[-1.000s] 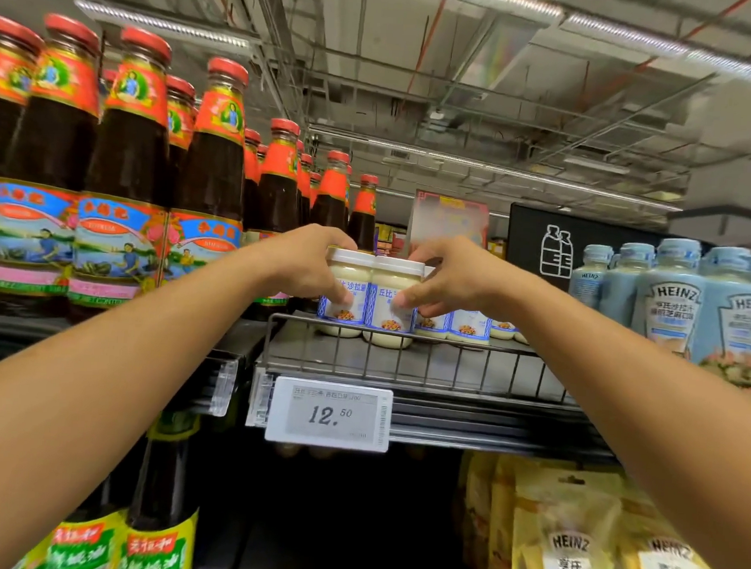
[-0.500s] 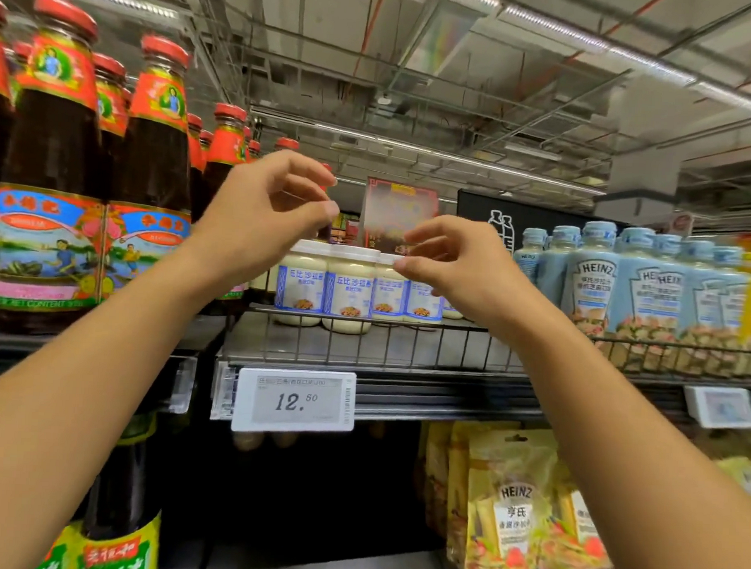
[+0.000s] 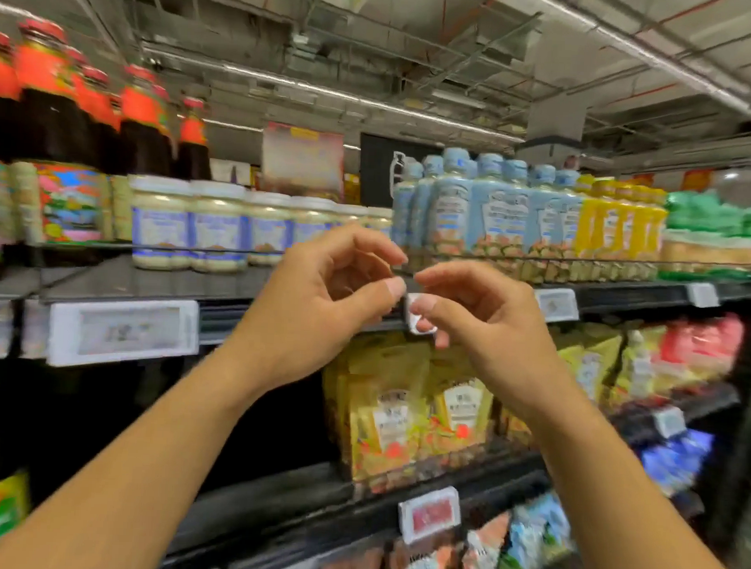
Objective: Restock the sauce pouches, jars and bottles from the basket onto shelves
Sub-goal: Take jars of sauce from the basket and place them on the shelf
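Nearest: two bare forearms reaching up from the lower corners.

Left hand [image 3: 317,307]: raised before the shelf edge, fingers loosely curled, thumb stretched toward the other hand, nothing held.

Right hand [image 3: 484,319]: level with it and just beside, fingertips close to the left thumb but apart, fingers loosely curled, nothing gripped.

Small white tag [image 3: 415,318]: on the shelf rail, showing between the two thumbs; touched or not, cannot tell.

Large price tag [image 3: 122,331]: clipped to the same rail, left of the hands; print blurred.

Yellow pouches [image 3: 402,419]: upright in a row on the shelf below, under the hands. Red price tag [image 3: 430,514] on the rail beneath them.

Red pouches [image 3: 698,345]: same lower level, far right, blurred.

Shelf [image 3: 150,281]: dark, bare strip at the front.

Jars [image 3: 187,224]: white lids, blue-and-white labels, upright in a row set back on the shelf, above and left of the hands, well apart from both.

Dark bottles [image 3: 50,115]: red caps, tall, far left beside the jars.

Pale blue bottles [image 3: 489,207]: right of the jars, tightly packed; yellow bottles [image 3: 617,217] next, then green packs [image 3: 712,213].

Farthest: bare ceiling with pipes and strip lights.
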The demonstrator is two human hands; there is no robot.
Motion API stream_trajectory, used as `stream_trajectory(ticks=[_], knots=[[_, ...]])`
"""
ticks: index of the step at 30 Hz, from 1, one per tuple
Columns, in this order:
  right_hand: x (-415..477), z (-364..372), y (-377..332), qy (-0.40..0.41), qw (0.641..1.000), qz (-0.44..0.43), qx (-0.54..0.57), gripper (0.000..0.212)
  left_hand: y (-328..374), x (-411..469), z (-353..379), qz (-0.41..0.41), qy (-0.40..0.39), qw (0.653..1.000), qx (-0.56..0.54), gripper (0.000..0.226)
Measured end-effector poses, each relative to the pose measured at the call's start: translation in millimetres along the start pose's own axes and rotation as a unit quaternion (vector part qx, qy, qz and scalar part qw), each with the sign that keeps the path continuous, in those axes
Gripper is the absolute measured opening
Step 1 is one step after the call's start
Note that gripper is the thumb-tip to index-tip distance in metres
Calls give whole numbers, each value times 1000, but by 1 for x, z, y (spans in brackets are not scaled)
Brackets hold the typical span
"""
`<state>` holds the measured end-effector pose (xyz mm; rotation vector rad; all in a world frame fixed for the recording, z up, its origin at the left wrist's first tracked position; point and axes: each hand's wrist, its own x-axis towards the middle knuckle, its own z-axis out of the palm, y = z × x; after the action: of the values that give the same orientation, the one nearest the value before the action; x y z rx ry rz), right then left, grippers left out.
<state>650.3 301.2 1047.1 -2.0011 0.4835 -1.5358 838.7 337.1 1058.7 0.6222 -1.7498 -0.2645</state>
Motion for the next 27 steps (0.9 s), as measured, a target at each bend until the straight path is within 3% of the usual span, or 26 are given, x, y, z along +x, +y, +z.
stream_trajectory(ticks=[10, 18, 27], knots=[[-137, -143, 45, 146, 975, 168, -7, 12, -50, -29, 204, -103, -76, 978, -166, 15], [-248, -236, 62, 241, 929, 280, -33, 12, -59, -64, 357, -214, -163, 919, -289, 18], [-334, -308, 76, 363, 857, 363, -50, 18, -75, -108, 487, -318, -240, 853, -337, 21]])
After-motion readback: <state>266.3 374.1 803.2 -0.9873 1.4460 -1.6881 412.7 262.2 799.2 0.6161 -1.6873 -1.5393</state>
